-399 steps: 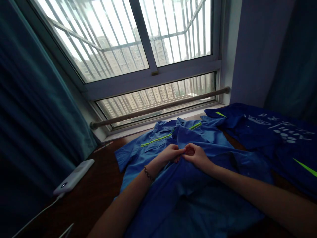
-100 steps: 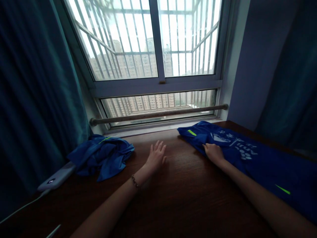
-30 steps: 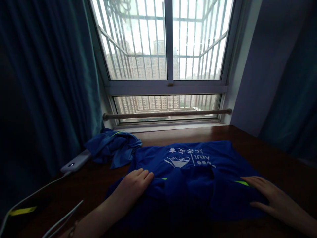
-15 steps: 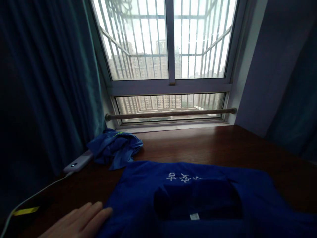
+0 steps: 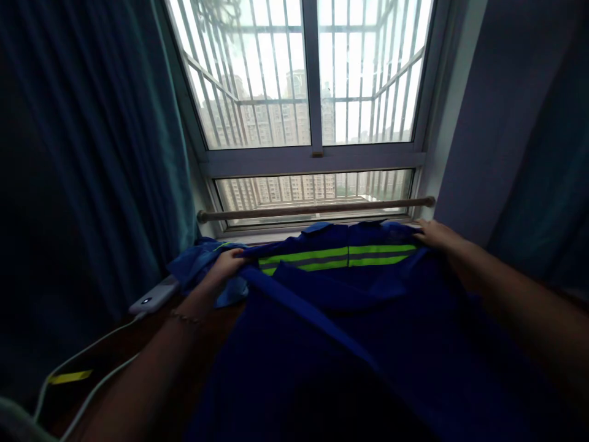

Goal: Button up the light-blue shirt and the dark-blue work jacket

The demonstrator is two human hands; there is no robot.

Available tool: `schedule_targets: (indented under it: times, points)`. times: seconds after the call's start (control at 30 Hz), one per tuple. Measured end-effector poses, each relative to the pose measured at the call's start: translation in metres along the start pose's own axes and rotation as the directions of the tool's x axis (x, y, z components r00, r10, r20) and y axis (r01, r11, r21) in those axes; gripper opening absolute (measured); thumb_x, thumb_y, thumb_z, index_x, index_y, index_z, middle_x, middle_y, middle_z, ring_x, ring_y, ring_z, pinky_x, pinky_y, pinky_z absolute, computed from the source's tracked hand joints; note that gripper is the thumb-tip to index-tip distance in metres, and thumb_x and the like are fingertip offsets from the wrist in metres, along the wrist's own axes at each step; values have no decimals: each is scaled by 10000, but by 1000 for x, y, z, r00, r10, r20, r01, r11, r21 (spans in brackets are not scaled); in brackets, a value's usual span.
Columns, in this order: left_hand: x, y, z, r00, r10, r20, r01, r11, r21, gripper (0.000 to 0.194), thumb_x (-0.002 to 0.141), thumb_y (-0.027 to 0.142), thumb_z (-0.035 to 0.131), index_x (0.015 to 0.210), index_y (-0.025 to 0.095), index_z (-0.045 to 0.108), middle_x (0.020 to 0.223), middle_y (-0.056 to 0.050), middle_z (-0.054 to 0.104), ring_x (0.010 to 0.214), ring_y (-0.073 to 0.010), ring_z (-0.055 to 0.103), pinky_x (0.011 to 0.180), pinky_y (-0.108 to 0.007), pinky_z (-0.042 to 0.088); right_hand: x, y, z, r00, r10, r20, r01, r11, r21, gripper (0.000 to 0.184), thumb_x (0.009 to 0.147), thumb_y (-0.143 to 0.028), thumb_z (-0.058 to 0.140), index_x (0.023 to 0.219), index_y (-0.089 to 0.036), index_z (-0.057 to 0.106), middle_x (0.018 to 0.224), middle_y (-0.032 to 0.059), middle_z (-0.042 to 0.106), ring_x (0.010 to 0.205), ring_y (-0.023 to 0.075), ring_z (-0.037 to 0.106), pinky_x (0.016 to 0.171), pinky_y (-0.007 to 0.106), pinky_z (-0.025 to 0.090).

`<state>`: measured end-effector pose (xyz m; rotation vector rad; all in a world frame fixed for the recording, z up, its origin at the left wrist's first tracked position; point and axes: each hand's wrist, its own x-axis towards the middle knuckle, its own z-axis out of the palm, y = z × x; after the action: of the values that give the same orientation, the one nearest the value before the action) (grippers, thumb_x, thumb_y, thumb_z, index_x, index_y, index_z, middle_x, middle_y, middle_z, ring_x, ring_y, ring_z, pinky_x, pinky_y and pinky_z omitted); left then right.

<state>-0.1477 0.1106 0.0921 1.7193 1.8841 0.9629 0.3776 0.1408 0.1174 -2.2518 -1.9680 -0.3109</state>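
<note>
A dark blue work shirt (image 5: 350, 319) with a yellow-green reflective stripe across it lies spread over the wooden table toward the window. My left hand (image 5: 226, 263) is closed on the shirt's left far edge. My right hand (image 5: 436, 236) grips its right far edge near the wall. Both arms are stretched forward. A second, crumpled blue garment (image 5: 196, 265) lies behind my left hand, partly hidden by it.
A white phone or power bank (image 5: 154, 296) with a cable lies at the table's left edge beside the teal curtain (image 5: 92, 153). A wooden rod (image 5: 317, 209) runs along the barred window. A wall and another curtain stand at the right.
The shirt has been turned over and thrown forward: printed white lettering faced up before, the striped side shows now. Both hands moved from the near edge to the far corners.
</note>
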Motion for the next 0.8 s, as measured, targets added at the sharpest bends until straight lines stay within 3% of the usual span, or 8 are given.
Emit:
schedule_targets:
  times: [0.07, 0.13, 0.2, 0.3, 0.43, 0.5, 0.67, 0.8]
  points:
    - [11, 1, 16, 1000, 3, -18, -3, 1000, -22, 251, 764, 226, 455, 947, 64, 512, 756, -52, 618, 662, -155, 565, 596, -262, 434, 4, -30, 11, 994, 0, 113, 3, 1000, -20, 627, 690, -381, 624, 1212, -101, 418, 1187, 247, 443, 1040, 342, 467, 770, 394, 381]
    - [2, 3, 31, 997, 57, -54, -58, 998, -15, 323, 752, 265, 503, 1009, 69, 490, 939, -105, 597, 838, -191, 563, 711, -296, 442, -11, -59, 19, 962, -241, 129, 228, 968, 103, 590, 714, -373, 597, 1214, -109, 430, 1212, 214, 438, 1082, 323, 443, 845, 397, 366]
    - [-21, 11, 44, 968, 240, -68, -238, 971, 36, 379, 726, 299, 552, 1057, 125, 490, 1094, -101, 535, 1013, -208, 495, 849, -314, 396, -35, -84, 24, 821, -566, 74, 519, 794, 317, 535, 778, -396, 511, 1234, -132, 418, 1207, 151, 472, 1099, 250, 445, 913, 335, 341]
    - [-67, 33, 63, 772, 614, 164, -633, 764, 123, 440, 748, 363, 534, 1157, 222, 454, 1233, -78, 439, 985, -197, 517, 863, -329, 402, -72, -112, 31, 651, -759, 24, 671, 590, 448, 675, 753, -485, 512, 1312, -168, 306, 1254, 118, 437, 1121, 235, 426, 930, 322, 334]
    - [-115, 62, 91, 418, 713, 563, -890, 445, 98, 607, 699, 438, 583, 1243, 298, 354, 1235, -62, 442, 907, -194, 567, 769, -287, 447, -100, -134, 49, 648, -759, 65, 706, 630, 324, 720, 704, -435, 597, 1301, -153, 310, 1145, 146, 507, 1027, 257, 485, 843, 337, 378]
    - [-127, 67, 105, 314, 684, 659, -942, 310, 127, 523, 725, 399, 566, 1206, 275, 398, 1082, -58, 541, 808, -188, 594, 672, -259, 456, -107, -140, 60, 653, -752, 92, 718, 652, 244, 485, 744, -344, 573, 1169, -142, 454, 1033, 131, 552, 951, 234, 521, 787, 303, 393]
    - [-122, 56, 115, 321, 643, 695, -946, 246, 210, 143, 801, 192, 426, 862, 184, 555, 743, -36, 606, 609, -150, 582, 534, -215, 398, -112, -135, 64, 650, -759, 42, 759, 651, 29, 142, 816, -182, 430, 890, -150, 547, 879, 84, 555, 771, 159, 532, 654, 236, 378]
    - [-88, 37, 97, 540, 650, 535, -814, 565, 134, 172, 791, 167, 387, 803, 171, 558, 647, -20, 596, 600, -131, 567, 567, -206, 393, -87, -91, 42, 760, -640, -114, 622, 767, -157, 147, 781, -113, 411, 809, -141, 553, 850, 96, 556, 796, 182, 509, 698, 272, 362]
